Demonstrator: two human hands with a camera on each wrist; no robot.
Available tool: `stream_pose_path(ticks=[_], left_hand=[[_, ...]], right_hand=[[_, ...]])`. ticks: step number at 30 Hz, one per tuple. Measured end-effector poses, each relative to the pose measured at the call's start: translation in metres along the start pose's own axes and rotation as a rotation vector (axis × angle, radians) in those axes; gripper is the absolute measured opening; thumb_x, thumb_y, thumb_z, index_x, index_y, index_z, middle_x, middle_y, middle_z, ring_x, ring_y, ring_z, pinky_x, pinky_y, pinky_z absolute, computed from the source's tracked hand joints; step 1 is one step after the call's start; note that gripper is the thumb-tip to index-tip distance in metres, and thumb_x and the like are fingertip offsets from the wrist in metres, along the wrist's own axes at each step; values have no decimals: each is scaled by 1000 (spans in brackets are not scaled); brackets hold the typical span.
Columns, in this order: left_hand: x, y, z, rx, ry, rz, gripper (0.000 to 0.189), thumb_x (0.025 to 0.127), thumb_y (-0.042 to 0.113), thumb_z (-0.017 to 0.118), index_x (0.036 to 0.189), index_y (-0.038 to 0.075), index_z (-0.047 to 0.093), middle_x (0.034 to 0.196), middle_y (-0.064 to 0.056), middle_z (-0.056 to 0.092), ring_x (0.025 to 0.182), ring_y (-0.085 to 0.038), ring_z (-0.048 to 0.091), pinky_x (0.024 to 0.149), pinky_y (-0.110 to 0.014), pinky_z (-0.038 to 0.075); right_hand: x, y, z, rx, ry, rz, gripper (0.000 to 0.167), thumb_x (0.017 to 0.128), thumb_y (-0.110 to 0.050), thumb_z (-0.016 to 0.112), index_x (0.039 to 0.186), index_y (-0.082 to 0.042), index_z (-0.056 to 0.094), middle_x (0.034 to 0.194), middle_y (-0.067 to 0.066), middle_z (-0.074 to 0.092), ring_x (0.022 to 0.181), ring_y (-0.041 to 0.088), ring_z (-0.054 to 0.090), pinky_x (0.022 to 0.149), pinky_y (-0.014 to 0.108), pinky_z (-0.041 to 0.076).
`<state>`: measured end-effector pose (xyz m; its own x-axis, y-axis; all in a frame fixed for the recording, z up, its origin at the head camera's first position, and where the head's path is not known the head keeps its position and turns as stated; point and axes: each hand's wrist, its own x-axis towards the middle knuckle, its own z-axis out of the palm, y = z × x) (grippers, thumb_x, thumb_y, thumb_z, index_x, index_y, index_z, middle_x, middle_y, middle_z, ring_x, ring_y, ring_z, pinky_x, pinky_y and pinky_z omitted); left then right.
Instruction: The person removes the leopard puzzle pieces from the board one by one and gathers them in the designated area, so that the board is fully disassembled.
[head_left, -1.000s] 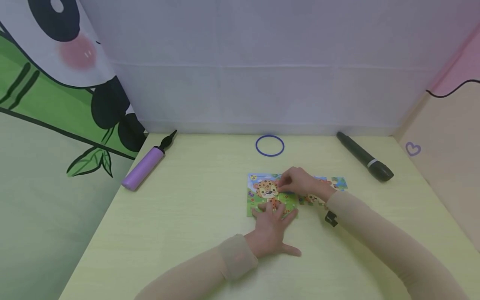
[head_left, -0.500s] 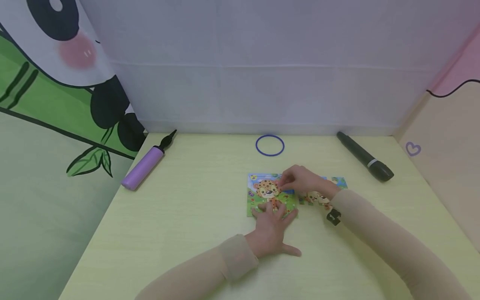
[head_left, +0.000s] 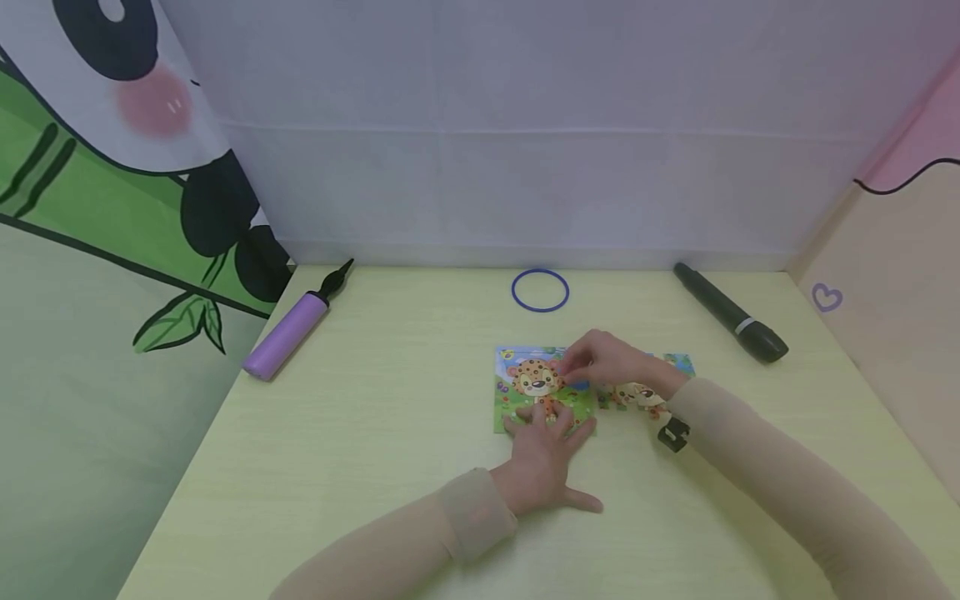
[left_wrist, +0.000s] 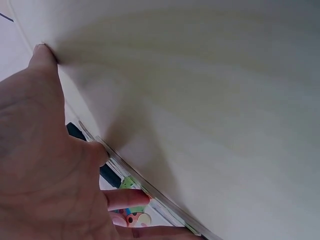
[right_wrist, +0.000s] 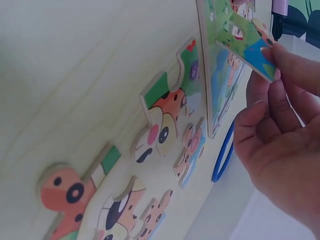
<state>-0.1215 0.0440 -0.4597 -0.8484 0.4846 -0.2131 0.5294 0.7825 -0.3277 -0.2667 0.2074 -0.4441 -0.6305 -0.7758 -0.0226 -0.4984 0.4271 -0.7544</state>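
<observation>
Here our right hand (head_left: 609,362) pinches a blue-and-green, wooden-looking jigsaw piece (right_wrist: 252,50), likely light, stiff, best edge-held; left hand (head_left: 542,462) spread nearby.

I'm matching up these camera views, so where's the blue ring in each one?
Head: blue ring just right of centre, above the leopard puzzle board.
Left wrist: not in view.
Right wrist: right of centre, just left of the right hand.
Shared landmark: the leopard puzzle board, in all three.

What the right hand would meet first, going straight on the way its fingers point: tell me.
Most likely the puzzle board just ahead and below. The puzzle piece pinched in the right hand would lead; whether it already touches the board is unclear.
</observation>
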Motion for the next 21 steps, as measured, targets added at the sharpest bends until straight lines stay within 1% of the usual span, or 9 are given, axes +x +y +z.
stream_pose_path(ticks=[4, 7, 13, 16, 17, 21], left_hand=[[-1, 0, 1, -16, 27, 2, 113, 58, 98, 25, 153, 37, 16, 147, -7, 29, 116, -45, 41, 77, -62, 46], [-2, 0, 1, -27, 43, 4, 113, 58, 98, 27, 153, 36, 17, 146, -8, 30, 116, -45, 41, 76, -63, 46], [0, 1, 4, -25, 26, 5, 113, 58, 98, 25, 153, 36, 15, 147, -7, 28, 116, -46, 41, 77, -63, 46], [1, 1, 4, -24, 25, 5, 114, 58, 98, 25, 153, 36, 14, 147, -7, 28, 116, -46, 41, 77, -63, 46], [1, 1, 4, -26, 27, 6, 114, 58, 98, 25, 153, 36, 14, 147, -8, 28, 116, -46, 41, 77, -63, 46], [0, 0, 3, -48, 42, 8, 115, 59, 97, 27, 153, 34, 16, 147, -9, 29, 115, -47, 41, 77, -64, 45]], right_hand=[[0, -3, 1, -51, 9, 7, 7, 88, -5, 68, 93, -5, 73, 84, -2, 69, 76, 17, 65, 71, 32, 52], [0, -6, 2, -64, 13, 3, 7, 87, -4, 68, 92, -5, 73, 82, -3, 69, 75, 18, 65, 70, 32, 52], [-3, -10, -1, -104, 1, -24, 8, 87, -2, 68, 88, -8, 74, 80, -2, 69, 73, 17, 65, 69, 32, 52], [-3, -15, -7, -103, 36, -5, 7, 89, -5, 67, 90, -8, 73, 83, -2, 69, 76, 15, 64, 70, 31, 52], [-4, -17, -10, -88, 57, 9, 7, 90, -6, 66, 91, -8, 73, 84, -2, 69, 76, 17, 64, 68, 32, 52], [-7, -26, -23, -43, 127, 42, 7, 91, -8, 66, 94, -7, 72, 87, 1, 69, 79, 22, 65, 68, 35, 52]])
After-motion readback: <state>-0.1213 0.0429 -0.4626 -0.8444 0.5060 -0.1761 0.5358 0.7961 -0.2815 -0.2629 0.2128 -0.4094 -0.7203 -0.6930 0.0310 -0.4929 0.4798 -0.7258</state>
